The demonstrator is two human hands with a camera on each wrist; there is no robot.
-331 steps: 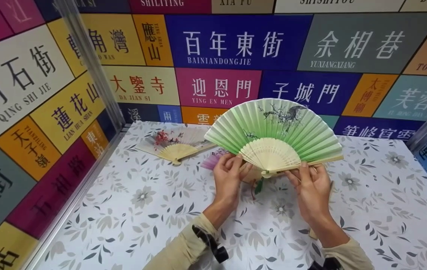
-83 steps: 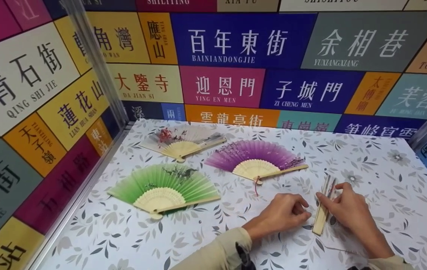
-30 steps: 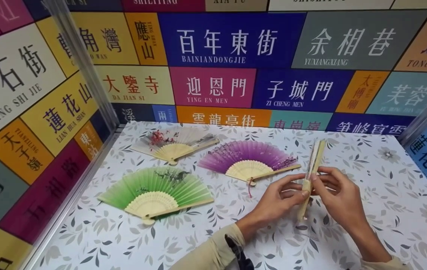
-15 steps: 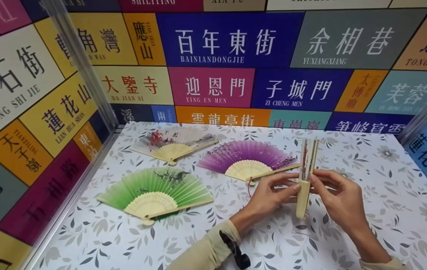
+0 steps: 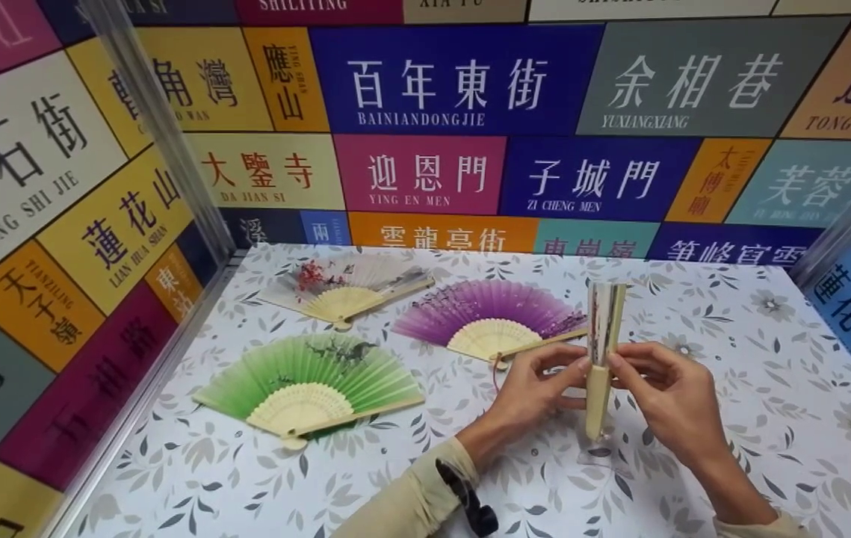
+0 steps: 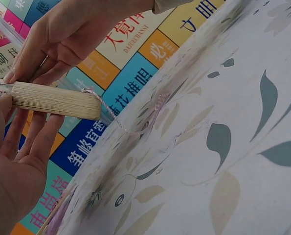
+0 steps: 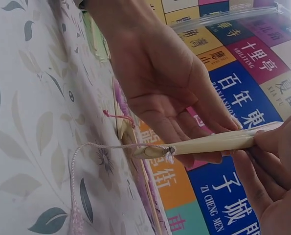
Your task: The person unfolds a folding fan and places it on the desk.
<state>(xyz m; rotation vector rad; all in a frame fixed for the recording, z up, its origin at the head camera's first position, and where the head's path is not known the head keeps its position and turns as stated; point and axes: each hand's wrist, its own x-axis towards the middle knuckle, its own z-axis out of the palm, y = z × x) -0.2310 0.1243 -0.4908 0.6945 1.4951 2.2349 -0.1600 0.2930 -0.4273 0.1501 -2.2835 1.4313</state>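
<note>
A nearly folded fan (image 5: 598, 400) with pale bamboo ribs stands upright over the table, pivot end down. My left hand (image 5: 533, 385) pinches its left side between thumb and fingers, and my right hand (image 5: 672, 400) pinches the right side. Slightly spread pleats show above the bare ribs. In the left wrist view, a thin pale pink cord (image 6: 117, 117) hangs from the fan's pivot end (image 6: 94, 105). The right wrist view shows the same cord trailing to a pink tassel (image 7: 77, 220) by the flowered tablecloth.
Three spread fans lie on the flowered tablecloth (image 5: 694, 463): a green fan (image 5: 335, 373) at front left, a grey-white fan with red blossoms (image 5: 343, 295) behind it, and a purple fan (image 5: 496, 317) beside my left hand. Printed sign-pattern walls (image 5: 425, 82) enclose the back and sides.
Earlier both hands held the green fan, which now lies front left. The folded fan, lying at the right 2.8 s ago, is lifted upright between both hands and has shifted slightly left.
</note>
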